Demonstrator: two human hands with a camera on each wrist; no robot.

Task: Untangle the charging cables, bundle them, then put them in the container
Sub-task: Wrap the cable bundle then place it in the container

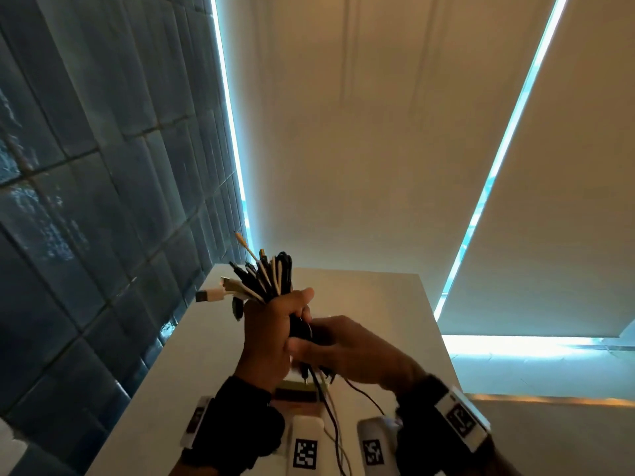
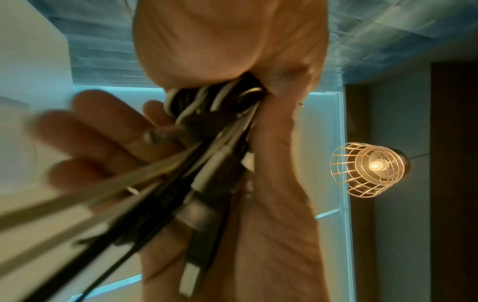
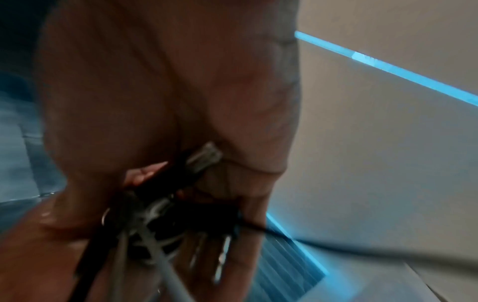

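Cable bundle: I see the cable bundle (image 1: pixel 271 280) held upright in the air above the white desk (image 1: pixel 371 297), over its middle, black and white cords packed together, plug ends fanning out at the top toward the desk's far left corner.
Left hand: my left hand (image 1: pixel 271 324) is wrapped around the bundle's middle in a fist, thumb up along the cords, so the plugs stick out above the fingers and loose tails hang out below the palm.
Right hand: my right hand (image 1: pixel 350 348) sits just right of the left and a little lower, touching it, fingers curled in on the black cords at the bundle's lower part; how tightly they close I cannot tell from the head view.
Loose tails: thin cable tails (image 1: pixel 330 410) trail down from both hands toward the desk's near edge.
Left wrist view: here the cords (image 2: pixel 207 155) run out of the left fist toward the camera, with USB plugs among them, and the right hand's fingers (image 2: pixel 98 126) lie spread and blurred behind them; a lit wire-cage lamp (image 2: pixel 369 169) shows only here.
Right wrist view: blurred, but the right palm and fingers fold around a dark knot of cords (image 3: pixel 168 220), a detail the head view hides.
Surroundings: blue tiled wall (image 1: pixel 86 201) beyond the desk's left edge.
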